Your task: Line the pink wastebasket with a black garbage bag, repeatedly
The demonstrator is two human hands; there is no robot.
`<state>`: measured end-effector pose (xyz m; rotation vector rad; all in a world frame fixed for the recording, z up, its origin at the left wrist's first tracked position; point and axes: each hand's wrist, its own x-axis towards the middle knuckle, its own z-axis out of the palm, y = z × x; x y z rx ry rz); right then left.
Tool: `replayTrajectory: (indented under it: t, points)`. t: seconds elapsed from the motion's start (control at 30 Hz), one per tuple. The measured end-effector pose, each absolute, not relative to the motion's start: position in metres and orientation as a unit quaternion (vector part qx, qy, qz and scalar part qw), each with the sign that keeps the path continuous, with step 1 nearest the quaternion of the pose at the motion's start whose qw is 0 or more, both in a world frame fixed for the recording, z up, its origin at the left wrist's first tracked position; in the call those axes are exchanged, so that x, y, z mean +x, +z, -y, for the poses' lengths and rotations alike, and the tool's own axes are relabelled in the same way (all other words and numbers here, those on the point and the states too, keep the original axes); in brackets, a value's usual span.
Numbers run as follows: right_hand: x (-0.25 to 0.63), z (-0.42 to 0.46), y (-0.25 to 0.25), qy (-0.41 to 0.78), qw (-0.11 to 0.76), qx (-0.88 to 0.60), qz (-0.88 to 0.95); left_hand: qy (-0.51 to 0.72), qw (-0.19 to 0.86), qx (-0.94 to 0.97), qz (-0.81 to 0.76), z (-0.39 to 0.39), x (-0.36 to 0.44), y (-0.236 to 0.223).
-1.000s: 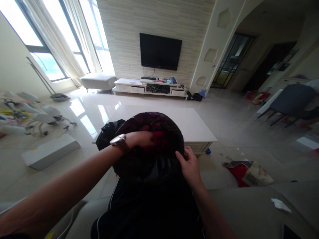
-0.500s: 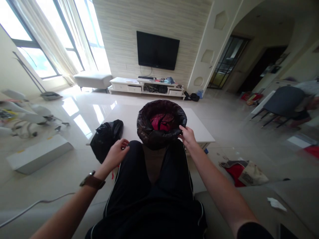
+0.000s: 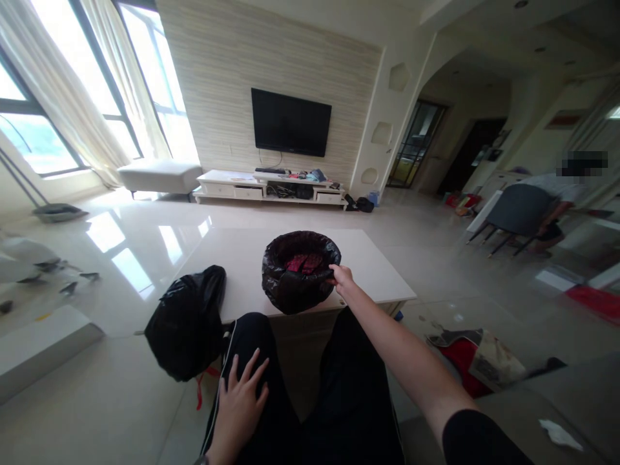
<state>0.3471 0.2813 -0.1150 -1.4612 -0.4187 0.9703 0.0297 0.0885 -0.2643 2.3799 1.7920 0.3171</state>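
My right hand [image 3: 341, 279] grips the near right rim of a round bin [image 3: 295, 290] covered in a black plastic bag, fingers closed over the edge. Dark red, patterned material [image 3: 305, 263] shows inside its opening. The bin is at the near edge of the white coffee table [image 3: 372, 265], just beyond my knees; whether it rests there or is held up, I cannot tell. On my left thigh lies my left hand [image 3: 239, 403], fingers spread and nothing in it. Left of that knee is a full black plastic bag [image 3: 186, 323] with a red strip [image 3: 199, 391] hanging below.
A long white box [image 3: 48, 349] lies on the floor at left. Against the far wall stands a low TV cabinet [image 3: 227, 190]. A red and beige cloth bag [image 3: 477, 361] is on the floor at right. Farther right, a person sits on a dark chair [image 3: 518, 210].
My left hand has come down and back from beside the black bag onto my thigh, fingers now spread. The right hand has pushed the bin farther forward, still gripping its rim. The view has tilted up.
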Motion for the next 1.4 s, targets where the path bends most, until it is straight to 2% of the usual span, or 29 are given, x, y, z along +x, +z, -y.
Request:
replayTrajectory:
  t: [0.37,0.47,0.6,0.7,0.77,0.83,0.87,0.93,1.07,1.13,1.3,1.4]
  points:
    - [0.364,-0.32,-0.137,0.431,0.566,-0.65,0.268,0.13,0.07,0.778,-0.611,-0.094,0.024,-0.271]
    - [0.377,-0.311,-0.153,0.359,0.551,-0.685,0.312,0.141,0.056,0.776,-0.613,-0.092,0.023,-0.262]
    - [0.389,-0.275,-0.185,0.282,0.491,-0.734,0.376,0.154,0.028,0.777,-0.61,-0.082,0.016,-0.256]
    - [0.38,-0.245,-0.2,0.239,0.404,-0.741,0.48,0.136,0.041,0.779,-0.611,-0.079,0.009,-0.259]
    - [0.365,-0.232,-0.204,0.141,0.248,-0.738,0.611,0.114,0.063,0.776,-0.617,-0.081,0.006,-0.26]
    - [0.347,-0.225,-0.206,0.094,0.097,-0.703,0.698,0.093,0.08,0.77,-0.626,-0.087,0.005,-0.258]
    - [0.337,-0.224,-0.208,0.098,0.047,-0.684,0.721,0.086,0.085,0.768,-0.629,-0.092,0.005,-0.257]
    - [0.32,-0.223,-0.216,0.142,0.0,-0.653,0.744,0.075,0.091,0.766,-0.632,-0.103,0.005,-0.253]
    - [0.301,-0.219,-0.241,0.347,-0.079,-0.572,0.739,0.075,0.07,0.765,-0.636,-0.132,0.007,-0.244]
    - [0.3,-0.218,-0.251,0.394,-0.128,-0.546,0.729,0.075,0.05,0.764,-0.639,-0.147,0.01,-0.239]
    - [0.3,-0.225,-0.261,0.35,-0.051,-0.571,0.741,0.057,0.012,0.777,-0.627,-0.173,0.027,-0.228]
    - [0.294,-0.231,-0.268,0.331,-0.062,-0.573,0.747,0.043,-0.005,0.793,-0.608,-0.186,0.044,-0.223]
